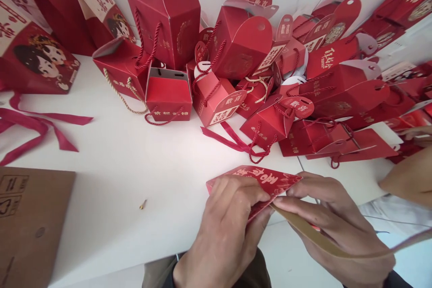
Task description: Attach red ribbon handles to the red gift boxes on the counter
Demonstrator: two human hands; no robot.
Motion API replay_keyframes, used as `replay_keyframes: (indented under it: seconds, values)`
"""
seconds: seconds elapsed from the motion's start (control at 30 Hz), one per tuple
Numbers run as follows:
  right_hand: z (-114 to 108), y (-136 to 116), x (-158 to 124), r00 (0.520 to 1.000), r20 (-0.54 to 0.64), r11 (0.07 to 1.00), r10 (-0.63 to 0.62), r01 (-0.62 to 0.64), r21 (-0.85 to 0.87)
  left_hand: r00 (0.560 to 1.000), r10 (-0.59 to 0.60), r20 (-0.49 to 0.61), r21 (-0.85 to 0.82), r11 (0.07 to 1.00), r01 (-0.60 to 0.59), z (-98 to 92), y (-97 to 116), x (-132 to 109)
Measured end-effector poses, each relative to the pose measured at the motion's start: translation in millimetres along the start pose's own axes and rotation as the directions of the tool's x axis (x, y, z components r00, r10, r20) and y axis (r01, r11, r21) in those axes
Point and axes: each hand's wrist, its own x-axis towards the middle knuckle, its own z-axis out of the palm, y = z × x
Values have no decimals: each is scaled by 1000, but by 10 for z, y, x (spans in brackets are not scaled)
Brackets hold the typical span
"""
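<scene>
My left hand (224, 220) is closed on a red printed paper box (270, 180) with pale lettering, held tilted above the near edge of the table. Its thumb and forefinger pinch the box's near edge. At the box's right corner, the fingers of my right hand (340, 220) pinch a tan-gold ribbon (310, 233) against the edge. From there the ribbon runs below the right hand and off to the right. The inside of the box and the ribbon's end are hidden by my fingers.
Several red gift boxes (170, 96) with rope handles crowd the back of the white table (111, 189). Dark red ribbons (37, 128) lie at left, above a cardboard box (37, 225). A small gold piece (143, 205) lies mid-table. Another person's arm (410, 175) shows at right.
</scene>
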Motion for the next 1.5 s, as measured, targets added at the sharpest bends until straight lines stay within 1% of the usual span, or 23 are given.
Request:
replay_keyframes:
  seconds: [0.13,0.27,0.37,0.47,0.63,0.77,0.83,0.93,0.97,1.07,1.13,1.23,1.33,1.4,1.5]
  values:
    - [42,-26,-19,999,-51,999,-5,2,-41,1000,9,-25,-7,1000,-9,25,-10,-12]
    - [55,-10,17,995,-75,997,-59,56,-49,998,7,-64,-32,999,-9,63,-7,-17]
    - [58,0,39,995,-98,999,-32,30,-20,995,4,-95,-52,999,-9,81,12,-7]
    - [61,-14,44,995,-101,1000,4,-7,-20,992,-3,-123,-37,999,-1,80,43,2]
    - [44,-64,33,997,-68,999,33,-35,-14,996,-66,-57,-37,997,64,46,94,-6]
    - [-14,-87,37,998,-32,998,55,-54,12,993,-84,-89,-25,996,82,34,94,-8]
    - [-70,-78,85,993,-79,995,91,-88,35,992,-101,-78,-23,995,99,31,83,-7]
    - [-173,-30,210,985,-157,997,71,-73,-5,997,-64,-42,-30,998,63,28,70,-9]
    - [-204,-6,253,988,-150,997,46,-53,-46,999,-44,-32,-36,998,43,27,68,-11]
    - [-259,73,352,999,-33,989,-14,9,-147,1000,1,-24,-74,997,-2,22,71,-13]
    - [-266,109,392,995,84,991,-47,57,-124,999,17,-28,-103,994,-20,15,79,-10]
    - [-255,112,424,982,180,998,-64,66,-4,998,28,-53,-137,990,-36,7,89,-4]
    - [-239,70,426,982,187,993,-19,-3,118,996,37,-84,-180,982,-52,5,85,-3]
    - [-225,41,420,981,188,978,44,-81,195,996,35,-86,-197,979,-52,6,77,-5]
    - [-201,16,412,957,255,926,140,-218,309,997,25,-79,-202,978,-41,5,64,-4]
